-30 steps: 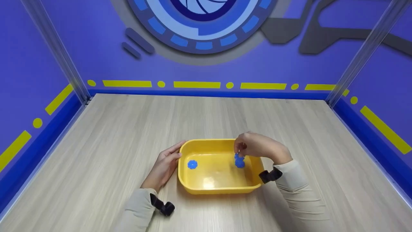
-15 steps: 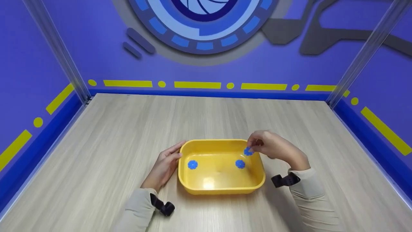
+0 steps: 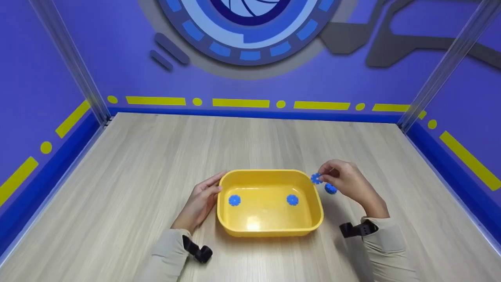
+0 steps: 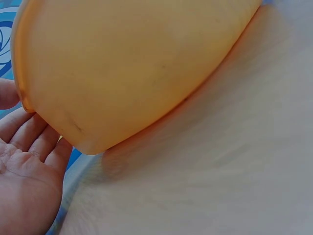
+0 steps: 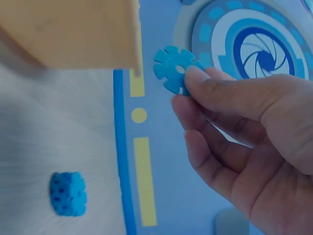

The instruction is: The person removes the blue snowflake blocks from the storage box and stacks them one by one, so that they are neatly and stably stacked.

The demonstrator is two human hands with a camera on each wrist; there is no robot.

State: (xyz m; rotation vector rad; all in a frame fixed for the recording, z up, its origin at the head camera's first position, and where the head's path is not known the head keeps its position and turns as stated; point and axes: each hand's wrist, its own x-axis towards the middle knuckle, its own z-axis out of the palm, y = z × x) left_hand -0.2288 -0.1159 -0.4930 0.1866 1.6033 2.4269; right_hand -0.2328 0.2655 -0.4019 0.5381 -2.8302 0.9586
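My right hand (image 3: pixel 346 180) pinches a blue snowflake building disc (image 3: pixel 316 178), a thin round piece with slots in its rim and a centre hole, between thumb and forefinger. The disc (image 5: pixel 177 69) overlaps the far right corner of the yellow plastic tub (image 3: pixel 270 231) in the head view. On the table below that hand stands a short stack of blue discs (image 3: pixel 330 188). Inside the tub lie a left disc (image 3: pixel 234 200) and a right disc (image 3: pixel 292 200). My left hand (image 3: pixel 201 201) holds the tub's left side, thumb at the rim, fingers along the outer wall (image 4: pixel 93 122).
A pale wood-grain table (image 3: pixel 156 156) carries the tub near its front. Purple-blue panels (image 3: pixel 129 82) with yellow markings enclose the back and both sides. Black camera straps sit on the left wrist (image 3: pixel 195 249) and right wrist (image 3: pixel 358 229).
My right hand has lifted one disc from beside the right disc and carried it up and right to the tub's rim. The stack has come into sight. My left hand stays put.
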